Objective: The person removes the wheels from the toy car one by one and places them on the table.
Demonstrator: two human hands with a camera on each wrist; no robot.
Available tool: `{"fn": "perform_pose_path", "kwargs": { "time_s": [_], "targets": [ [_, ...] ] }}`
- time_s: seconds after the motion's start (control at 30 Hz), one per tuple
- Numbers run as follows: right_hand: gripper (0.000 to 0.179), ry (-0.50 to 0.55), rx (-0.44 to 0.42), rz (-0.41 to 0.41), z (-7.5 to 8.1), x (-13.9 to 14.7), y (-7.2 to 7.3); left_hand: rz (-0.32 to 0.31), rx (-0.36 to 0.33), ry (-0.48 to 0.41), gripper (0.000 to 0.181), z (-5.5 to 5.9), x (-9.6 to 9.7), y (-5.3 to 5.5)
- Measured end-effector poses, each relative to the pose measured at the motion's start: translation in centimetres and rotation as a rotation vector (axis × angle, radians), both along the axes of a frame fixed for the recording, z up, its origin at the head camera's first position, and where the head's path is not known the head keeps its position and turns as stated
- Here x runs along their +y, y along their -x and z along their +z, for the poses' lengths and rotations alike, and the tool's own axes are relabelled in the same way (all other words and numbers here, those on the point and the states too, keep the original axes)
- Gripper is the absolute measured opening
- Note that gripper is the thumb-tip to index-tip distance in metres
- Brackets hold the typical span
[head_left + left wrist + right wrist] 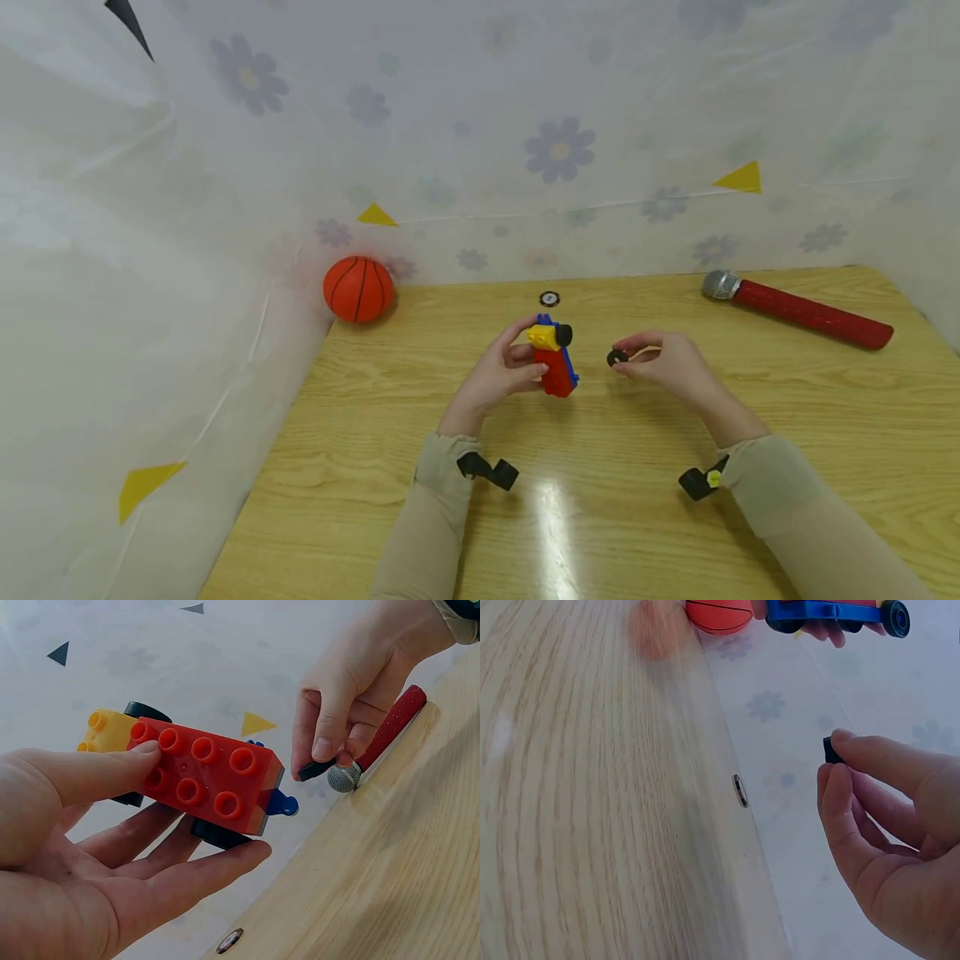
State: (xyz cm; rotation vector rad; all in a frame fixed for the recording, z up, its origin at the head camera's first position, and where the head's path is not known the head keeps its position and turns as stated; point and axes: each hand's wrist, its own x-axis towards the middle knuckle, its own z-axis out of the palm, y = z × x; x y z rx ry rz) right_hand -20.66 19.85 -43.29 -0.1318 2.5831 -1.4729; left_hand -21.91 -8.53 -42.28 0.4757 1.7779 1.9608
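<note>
My left hand (495, 373) holds a toy car (557, 375) above the table, thumb on its red studded brick (191, 772) and fingers beneath. A yellow brick (112, 729) sits at one end of the car, and a blue hitch (283, 803) sticks out of the other. Black wheels (217, 834) show along the car's sides, over the blue base (821, 613). To the right, my right hand (675, 367) pinches a loose black wheel (611, 358) between thumb and fingertips, apart from the car. The fingers partly cover that wheel.
An orange basketball-patterned ball (358, 289) sits at the table's back left corner. A small round black-and-white chip (550, 298) lies near the back edge. At the back right lies a red microphone (813, 313) with a silver head. A flowered sheet (465, 167) hangs behind the wooden table (360, 467).
</note>
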Motion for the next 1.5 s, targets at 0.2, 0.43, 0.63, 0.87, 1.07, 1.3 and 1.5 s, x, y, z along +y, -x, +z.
{"fn": "perform_pose_path", "kwargs": {
  "time_s": [0.2,0.43,0.63,0.87,1.07,1.3,1.5],
  "targets": [
    [0.045,-0.01,0.001,0.015,-0.7,0.0,0.6,0.002,-0.003,-0.001,0.073,0.0,0.0,0.0],
    [0.043,-0.011,-0.043,0.042,-1.5,0.2,1.3,0.0,0.002,-0.004,0.073,-0.1,-0.2,0.0],
    [0.045,-0.023,-0.091,0.041,-2.4,0.5,1.9,0.002,0.004,-0.013,0.073,-0.3,-0.3,0.1],
    [0.047,0.0,-0.117,0.039,-3.1,0.6,2.4,0.004,-0.003,-0.019,0.073,-0.2,-0.2,0.1],
    [0.044,-0.018,-0.11,0.03,-3.6,0.5,2.6,0.002,-0.002,-0.026,0.074,-0.2,-0.2,0.0],
    [0.042,-0.044,-0.096,0.026,-4.1,0.4,2.7,0.002,-0.001,-0.027,0.075,-0.2,-0.2,0.1],
    [0.04,-0.088,-0.078,0.037,-4.4,0.4,2.7,0.001,0.003,-0.029,0.074,-0.4,-0.2,0.2]
  ]
}}
